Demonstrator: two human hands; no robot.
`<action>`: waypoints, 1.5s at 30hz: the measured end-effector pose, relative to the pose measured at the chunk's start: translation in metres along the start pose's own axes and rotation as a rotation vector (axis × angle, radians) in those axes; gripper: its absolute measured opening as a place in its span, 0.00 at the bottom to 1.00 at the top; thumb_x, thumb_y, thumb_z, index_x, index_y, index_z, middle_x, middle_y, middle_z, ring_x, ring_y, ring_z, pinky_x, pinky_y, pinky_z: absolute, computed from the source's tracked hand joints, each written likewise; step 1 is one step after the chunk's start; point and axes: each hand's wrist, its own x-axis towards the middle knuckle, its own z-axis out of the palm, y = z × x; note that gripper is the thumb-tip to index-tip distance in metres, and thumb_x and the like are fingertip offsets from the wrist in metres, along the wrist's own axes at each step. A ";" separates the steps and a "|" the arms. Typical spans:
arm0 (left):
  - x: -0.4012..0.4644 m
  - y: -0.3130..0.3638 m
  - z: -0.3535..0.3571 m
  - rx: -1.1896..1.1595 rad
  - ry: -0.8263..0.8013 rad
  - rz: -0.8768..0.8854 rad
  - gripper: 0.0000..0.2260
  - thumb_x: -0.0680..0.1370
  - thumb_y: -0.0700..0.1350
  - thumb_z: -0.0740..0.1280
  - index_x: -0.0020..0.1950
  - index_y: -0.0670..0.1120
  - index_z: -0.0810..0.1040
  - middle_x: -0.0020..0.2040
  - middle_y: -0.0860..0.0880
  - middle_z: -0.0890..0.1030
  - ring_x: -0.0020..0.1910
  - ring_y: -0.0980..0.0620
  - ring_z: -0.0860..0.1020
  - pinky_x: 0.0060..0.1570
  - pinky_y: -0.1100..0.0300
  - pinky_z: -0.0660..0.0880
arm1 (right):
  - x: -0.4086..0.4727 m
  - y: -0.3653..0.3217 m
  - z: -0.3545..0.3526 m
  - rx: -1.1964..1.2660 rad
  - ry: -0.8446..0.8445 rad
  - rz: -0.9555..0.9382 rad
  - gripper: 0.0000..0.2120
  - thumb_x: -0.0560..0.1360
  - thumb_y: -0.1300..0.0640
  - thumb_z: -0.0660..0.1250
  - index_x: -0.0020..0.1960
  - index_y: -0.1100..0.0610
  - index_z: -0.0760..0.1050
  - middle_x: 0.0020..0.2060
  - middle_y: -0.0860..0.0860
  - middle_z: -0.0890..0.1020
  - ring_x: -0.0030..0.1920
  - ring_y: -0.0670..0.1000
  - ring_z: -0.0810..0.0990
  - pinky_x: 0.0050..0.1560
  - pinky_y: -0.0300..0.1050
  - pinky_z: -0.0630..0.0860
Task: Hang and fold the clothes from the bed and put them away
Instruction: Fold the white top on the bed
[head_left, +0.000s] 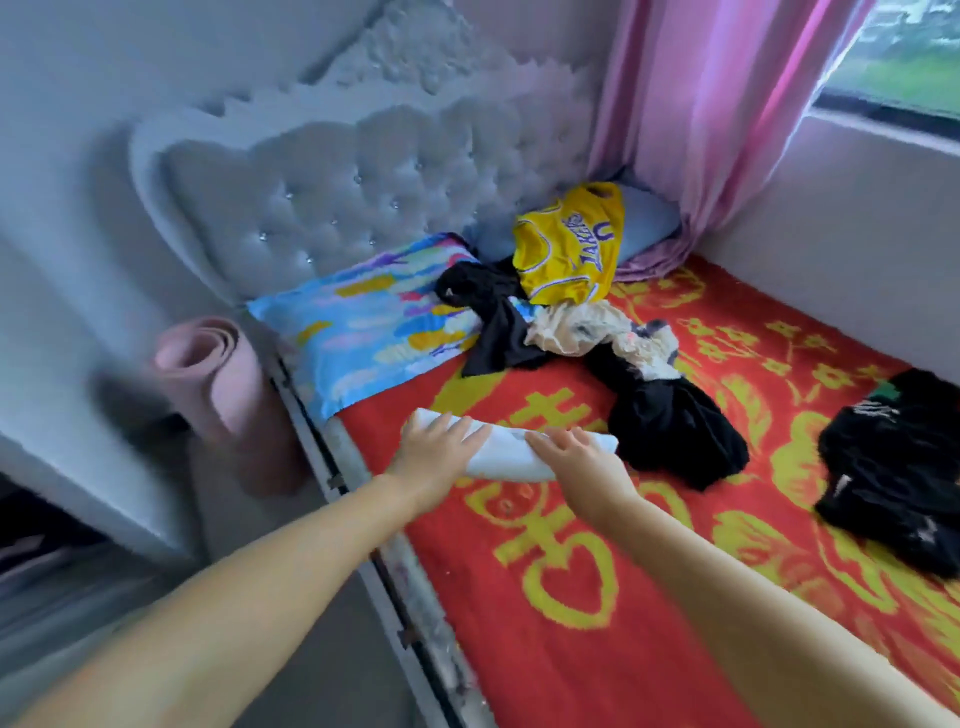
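Beyond our hands a black garment (670, 415), a cream garment (587, 327) and a yellow jersey (569, 244) lie heaped by the pillow (358, 327). Our left hand (431, 447) and right hand (576, 457) press flat, fingers straight, on the folded white cloth (511, 452) on the red blanket (597, 597).

I see soft, even daylight entering from the window (898, 57) at the upper right of the frame. Shadows are faint. The whole picture is slightly smeared, blurriest along the left edge, and wide-angle distortion bends the edges.
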 end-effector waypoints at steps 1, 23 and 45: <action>-0.022 -0.023 0.005 -0.010 -0.013 -0.055 0.30 0.79 0.35 0.54 0.79 0.50 0.47 0.77 0.47 0.56 0.75 0.45 0.56 0.68 0.45 0.58 | 0.014 -0.028 -0.007 -0.016 0.000 -0.065 0.34 0.75 0.66 0.58 0.77 0.49 0.52 0.71 0.50 0.63 0.68 0.56 0.64 0.52 0.49 0.74; -0.563 -0.391 0.143 -0.195 -0.288 -0.919 0.35 0.76 0.32 0.57 0.78 0.50 0.49 0.75 0.46 0.60 0.72 0.44 0.62 0.67 0.45 0.61 | 0.102 -0.708 -0.013 -0.090 -0.087 -0.928 0.31 0.77 0.65 0.60 0.76 0.48 0.57 0.70 0.51 0.66 0.68 0.56 0.68 0.61 0.50 0.72; -0.541 -0.748 0.377 -0.381 -0.399 -0.875 0.33 0.75 0.33 0.61 0.77 0.51 0.54 0.68 0.44 0.69 0.66 0.41 0.70 0.60 0.44 0.69 | 0.414 -0.980 0.104 -0.155 -0.361 -0.912 0.35 0.75 0.65 0.61 0.76 0.44 0.55 0.67 0.50 0.69 0.63 0.57 0.74 0.56 0.50 0.76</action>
